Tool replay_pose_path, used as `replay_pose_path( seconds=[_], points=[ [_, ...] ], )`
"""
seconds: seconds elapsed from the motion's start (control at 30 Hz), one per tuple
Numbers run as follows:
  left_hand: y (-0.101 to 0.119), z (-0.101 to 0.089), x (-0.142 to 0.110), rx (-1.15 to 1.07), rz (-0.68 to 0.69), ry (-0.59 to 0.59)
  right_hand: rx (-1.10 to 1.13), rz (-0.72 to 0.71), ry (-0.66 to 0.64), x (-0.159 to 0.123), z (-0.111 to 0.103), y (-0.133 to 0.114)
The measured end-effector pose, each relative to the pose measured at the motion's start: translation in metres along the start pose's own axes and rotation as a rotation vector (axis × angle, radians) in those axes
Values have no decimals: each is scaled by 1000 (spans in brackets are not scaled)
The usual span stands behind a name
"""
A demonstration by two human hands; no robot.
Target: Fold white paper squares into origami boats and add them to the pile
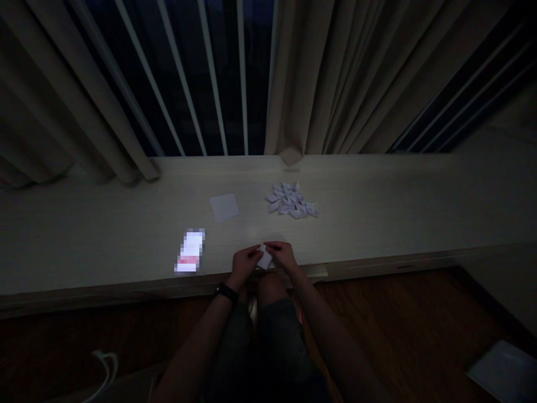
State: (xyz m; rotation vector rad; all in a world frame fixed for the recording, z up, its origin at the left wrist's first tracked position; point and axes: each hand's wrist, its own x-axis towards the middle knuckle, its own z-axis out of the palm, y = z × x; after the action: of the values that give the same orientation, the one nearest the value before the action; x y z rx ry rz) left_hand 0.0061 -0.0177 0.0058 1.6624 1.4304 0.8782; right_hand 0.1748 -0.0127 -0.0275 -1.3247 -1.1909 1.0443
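Between my two hands is a small folded piece of white paper (264, 260), held at the front edge of the pale sill (361, 224). My left hand (244, 263), with a dark watch on its wrist, pinches the paper's left side. On the right side, the fingers of my right hand (283, 256) close on the same paper near its top. Beyond my hands lies a pile of several folded paper pieces (291, 200). A flat stack of white paper squares (224, 207) rests to the left of that pile.
A lit phone (190, 251), its screen blurred, lies left of my hands. Beige curtains (335, 78) and white window bars (212, 78) stand behind the sill. A pale flat object (505, 369) is on the wooden floor at lower right, and a white cable (109, 366) at lower left.
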Motion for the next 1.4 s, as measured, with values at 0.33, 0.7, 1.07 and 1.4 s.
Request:
replay_pose_path(
  seconds=[0.33, 0.7, 1.07, 1.4],
  points=[
    [-1, -5, 21, -76, 38, -122, -35, 41, -62, 1, 2, -8],
    [-9, -6, 20, -325, -51, -40, -9, 79, 6, 0, 8, -6],
    [-20, -5, 23, -339, -38, -92, 58, 110, 1, 0, 7, -9],
    [-12, -4, 20, -307, -74, -36, 76, 130, -14, 1, 8, -9]
  ],
)
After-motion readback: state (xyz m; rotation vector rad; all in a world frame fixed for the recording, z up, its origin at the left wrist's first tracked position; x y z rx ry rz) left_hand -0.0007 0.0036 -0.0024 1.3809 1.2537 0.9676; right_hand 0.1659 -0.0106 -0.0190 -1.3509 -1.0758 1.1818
